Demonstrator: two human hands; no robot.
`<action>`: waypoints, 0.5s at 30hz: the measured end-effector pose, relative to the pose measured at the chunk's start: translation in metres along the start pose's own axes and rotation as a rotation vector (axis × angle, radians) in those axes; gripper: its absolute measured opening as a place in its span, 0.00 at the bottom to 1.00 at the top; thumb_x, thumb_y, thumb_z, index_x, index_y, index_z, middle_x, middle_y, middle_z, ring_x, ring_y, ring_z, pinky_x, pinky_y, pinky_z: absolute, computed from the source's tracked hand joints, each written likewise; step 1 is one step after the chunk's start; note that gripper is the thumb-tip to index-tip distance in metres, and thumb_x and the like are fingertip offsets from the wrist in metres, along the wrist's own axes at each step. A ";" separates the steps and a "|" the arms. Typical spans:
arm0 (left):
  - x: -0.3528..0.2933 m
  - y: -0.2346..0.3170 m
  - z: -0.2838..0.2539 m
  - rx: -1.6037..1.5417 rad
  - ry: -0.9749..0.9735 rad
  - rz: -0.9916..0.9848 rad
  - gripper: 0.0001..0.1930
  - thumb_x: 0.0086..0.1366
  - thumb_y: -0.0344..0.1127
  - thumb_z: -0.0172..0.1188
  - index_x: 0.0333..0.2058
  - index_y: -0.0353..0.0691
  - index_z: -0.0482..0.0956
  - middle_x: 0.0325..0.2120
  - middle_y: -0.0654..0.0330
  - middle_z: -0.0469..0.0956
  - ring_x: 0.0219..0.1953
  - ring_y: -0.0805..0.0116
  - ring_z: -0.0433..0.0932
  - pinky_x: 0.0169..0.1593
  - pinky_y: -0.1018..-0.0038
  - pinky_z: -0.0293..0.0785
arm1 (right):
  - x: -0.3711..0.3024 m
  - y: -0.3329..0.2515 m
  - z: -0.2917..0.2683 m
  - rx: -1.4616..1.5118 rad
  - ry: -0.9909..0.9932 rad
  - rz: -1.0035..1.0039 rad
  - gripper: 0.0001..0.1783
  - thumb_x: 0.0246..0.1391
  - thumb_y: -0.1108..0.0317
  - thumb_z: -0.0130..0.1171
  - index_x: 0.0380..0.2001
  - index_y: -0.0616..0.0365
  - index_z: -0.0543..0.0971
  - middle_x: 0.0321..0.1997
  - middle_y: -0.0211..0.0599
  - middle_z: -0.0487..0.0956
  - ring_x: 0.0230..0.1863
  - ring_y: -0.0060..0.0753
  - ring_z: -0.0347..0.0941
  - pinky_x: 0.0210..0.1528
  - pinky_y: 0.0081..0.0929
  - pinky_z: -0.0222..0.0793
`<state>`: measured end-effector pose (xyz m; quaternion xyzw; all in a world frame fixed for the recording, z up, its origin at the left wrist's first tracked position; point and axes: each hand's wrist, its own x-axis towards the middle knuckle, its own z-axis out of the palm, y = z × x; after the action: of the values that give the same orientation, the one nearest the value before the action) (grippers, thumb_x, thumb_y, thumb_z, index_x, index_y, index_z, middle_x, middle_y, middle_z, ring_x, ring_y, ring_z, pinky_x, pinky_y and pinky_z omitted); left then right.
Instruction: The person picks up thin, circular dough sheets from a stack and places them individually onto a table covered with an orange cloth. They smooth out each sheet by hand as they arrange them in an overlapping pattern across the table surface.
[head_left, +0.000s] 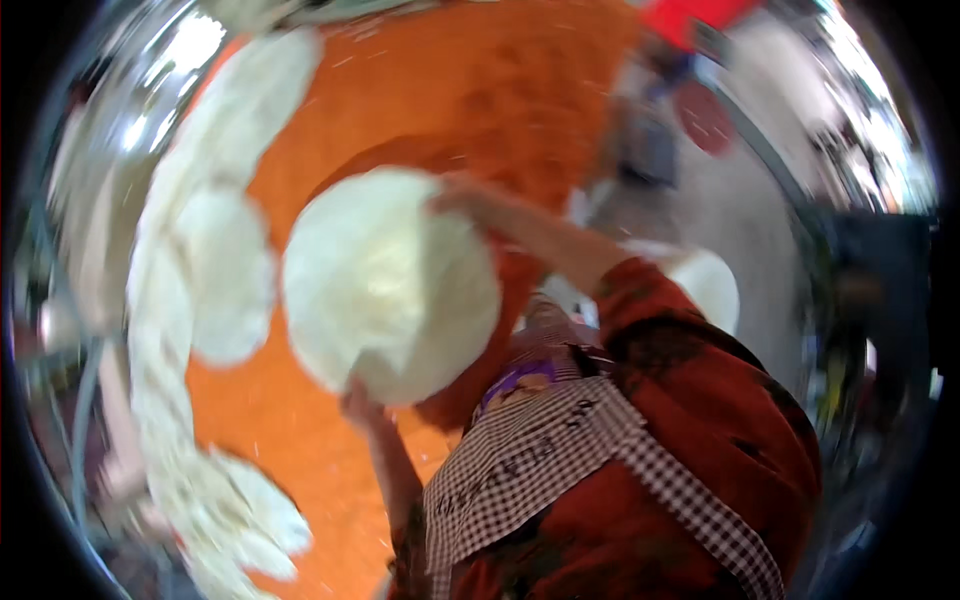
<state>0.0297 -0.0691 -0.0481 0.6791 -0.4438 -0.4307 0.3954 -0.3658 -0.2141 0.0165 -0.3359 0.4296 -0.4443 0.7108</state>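
Between my two hands is a large round whitish sheet (375, 285), thin at its rim and shaded like a shallow cone toward the middle; the frame does not show what it is made of. My left hand (365, 408) grips its near edge, with fingers partly hidden by the sheet. At the far right edge, my right hand (462, 200) is closed on the rim. Motion blurs both hands. A similar pale oval sheet (228, 275) lies just left of the held one.
A long overlapping row of pale sheets (160, 330) runs along the left side of the orange surface (430, 80). To the right, beyond my sleeve, is a white rounded object (710, 285). A dark reddish round thing (703, 118) sits farther off by the grey floor (755, 170).
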 end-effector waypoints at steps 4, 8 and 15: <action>-0.015 0.014 -0.023 -0.211 0.029 -0.263 0.19 0.57 0.39 0.59 0.44 0.31 0.75 0.38 0.47 0.78 0.37 0.54 0.77 0.39 0.60 0.76 | -0.068 0.065 0.033 -0.043 0.368 0.037 0.22 0.38 0.69 0.67 0.41 0.63 0.79 0.39 0.38 0.79 0.41 0.29 0.74 0.42 0.30 0.71; 0.014 0.014 -0.041 -0.107 -0.012 -0.198 0.23 0.55 0.37 0.60 0.47 0.28 0.72 0.46 0.45 0.73 0.44 0.50 0.74 0.45 0.57 0.74 | -0.120 0.085 0.041 0.238 0.414 -0.046 0.26 0.36 0.70 0.67 0.44 0.63 0.77 0.42 0.37 0.78 0.45 0.31 0.73 0.47 0.29 0.69; -0.017 0.116 0.012 -0.033 -0.248 0.056 0.25 0.57 0.38 0.59 0.49 0.28 0.68 0.45 0.48 0.73 0.43 0.51 0.74 0.43 0.59 0.74 | -0.193 0.115 0.037 0.138 0.563 -0.127 0.29 0.37 0.72 0.67 0.48 0.60 0.74 0.42 0.34 0.78 0.44 0.28 0.73 0.46 0.29 0.70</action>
<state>-0.0159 -0.0894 0.0591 0.6015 -0.5006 -0.5075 0.3606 -0.3386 0.0112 -0.0075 -0.1764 0.5568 -0.5917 0.5556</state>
